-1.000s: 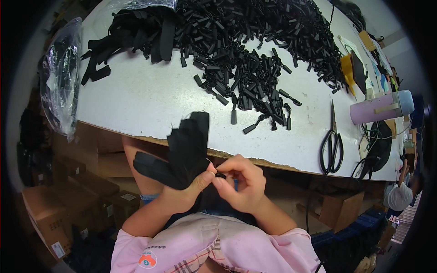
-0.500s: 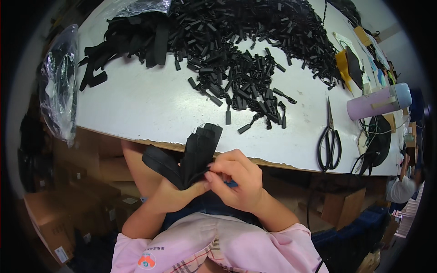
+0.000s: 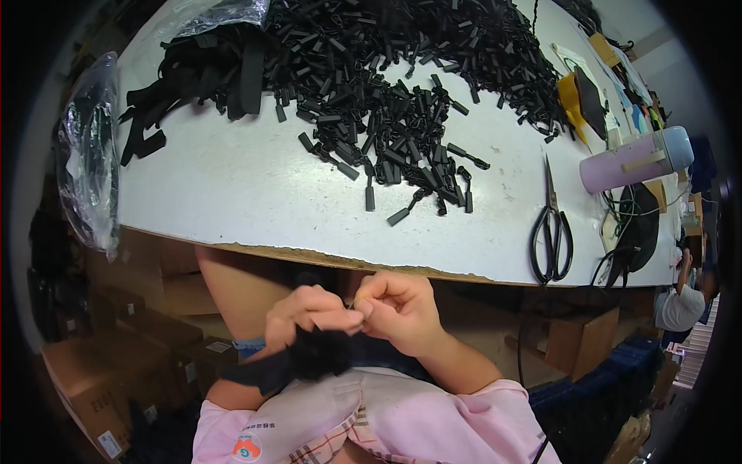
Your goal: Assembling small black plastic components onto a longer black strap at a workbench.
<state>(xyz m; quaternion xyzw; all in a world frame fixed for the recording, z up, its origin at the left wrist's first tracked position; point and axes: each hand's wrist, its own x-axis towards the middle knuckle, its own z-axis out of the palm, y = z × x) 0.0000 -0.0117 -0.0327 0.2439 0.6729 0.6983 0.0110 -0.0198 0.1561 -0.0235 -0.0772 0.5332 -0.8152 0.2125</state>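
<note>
Two hands are working close together below the near edge of the white table [image 3: 232,193], down around six o'clock in the view. Left hand [image 3: 309,313] is curled shut on a bundle of black straps [image 3: 305,357], fingers wrapped over the top of it, with one strap end trailing off toward eight o'clock. Right hand [image 3: 398,309] sits just beside it, touching at the fingertips, thumb and forefinger pinched tight at the edge of that same bundle; what exactly is caught in the pinch is too small to make out. So the bundle sits in the lap, under the table edge, not on the tabletop.

Up on the table, at twelve o'clock, a big heap of small black strap pieces [image 3: 402,85] spreads wide, with loose ones scattered down toward the centre. At eleven o'clock, longer black straps [image 3: 209,85] spill out of a clear plastic bag [image 3: 212,15]. At nine o'clock, another clear plastic bag [image 3: 89,170] hangs off the table's left end, dark pieces visible inside it. Over at three o'clock, black-handled scissors [image 3: 550,232] lie closed on the surface, and a lilac bottle [image 3: 634,160] lies on its side at two o'clock. Cardboard boxes [image 3: 116,356] stack up under the table at eight o'clock.
</note>
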